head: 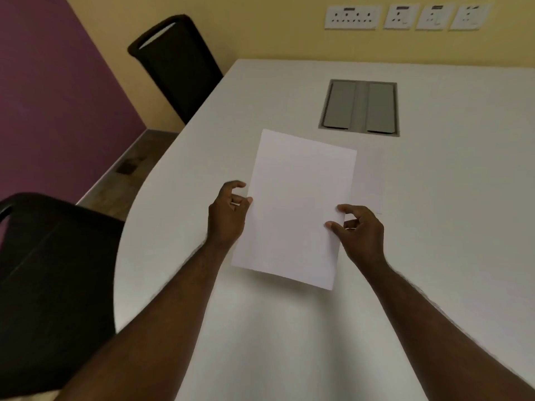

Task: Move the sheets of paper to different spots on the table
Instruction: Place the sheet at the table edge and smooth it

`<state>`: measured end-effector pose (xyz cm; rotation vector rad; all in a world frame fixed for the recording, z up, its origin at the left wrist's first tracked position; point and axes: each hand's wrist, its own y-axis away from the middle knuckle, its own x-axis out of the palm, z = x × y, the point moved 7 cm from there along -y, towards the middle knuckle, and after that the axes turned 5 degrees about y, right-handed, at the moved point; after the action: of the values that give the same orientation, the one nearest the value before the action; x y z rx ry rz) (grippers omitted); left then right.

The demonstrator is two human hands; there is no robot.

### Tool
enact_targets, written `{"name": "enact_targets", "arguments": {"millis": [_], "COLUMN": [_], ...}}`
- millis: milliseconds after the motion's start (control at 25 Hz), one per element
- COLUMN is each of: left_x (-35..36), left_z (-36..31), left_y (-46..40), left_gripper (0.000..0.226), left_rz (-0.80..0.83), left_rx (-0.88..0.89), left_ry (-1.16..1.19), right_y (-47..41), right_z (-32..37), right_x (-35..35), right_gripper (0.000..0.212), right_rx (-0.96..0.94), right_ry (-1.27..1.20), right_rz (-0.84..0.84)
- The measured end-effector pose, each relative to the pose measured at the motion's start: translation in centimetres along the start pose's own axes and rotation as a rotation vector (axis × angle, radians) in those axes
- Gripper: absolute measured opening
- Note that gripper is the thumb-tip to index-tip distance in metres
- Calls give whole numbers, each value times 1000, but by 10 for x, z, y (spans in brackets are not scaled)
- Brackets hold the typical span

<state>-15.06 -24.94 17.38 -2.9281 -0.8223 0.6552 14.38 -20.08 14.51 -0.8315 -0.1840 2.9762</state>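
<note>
A blank white sheet of paper [295, 204] hovers just above the white table [434, 227], casting a shadow under its near edge. My left hand [228, 212] pinches its left edge with thumb and fingers. My right hand [359, 230] pinches its right edge lower down. A second white sheet [369, 180] lies flat on the table, partly hidden under the held sheet, with only its right strip showing.
A grey cable hatch [359, 107] is set into the table beyond the sheets. Two black chairs stand at the table's left side, one far [176, 62] and one near [49, 285]. Wall sockets [405, 15] line the yellow wall.
</note>
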Motion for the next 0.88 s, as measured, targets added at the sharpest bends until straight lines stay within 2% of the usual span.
{"name": "enact_targets", "arguments": {"millis": [120,280,440,680,880], "left_x": [-40,-81,-104,-103,-97], "left_z": [1,20,55,108,156], "left_y": [14,17,5,-38,-63], "left_gripper": [15,18,16,40,45], "left_rz": [29,109,221,445,549], "left_rx": [38,54,44,122,168], "left_ry": [-120,-317,-448,-610,-654], "right_y": [27,71,105,135,149], "right_z": [18,34,38,34,29], "right_x": [31,78,116,191,260], "right_gripper": [36,44,48,58,65], "right_rx": [5,16,108,248,324], "right_ry": [9,31,70,128,141], "right_rz": [118,250,227,169,151]}}
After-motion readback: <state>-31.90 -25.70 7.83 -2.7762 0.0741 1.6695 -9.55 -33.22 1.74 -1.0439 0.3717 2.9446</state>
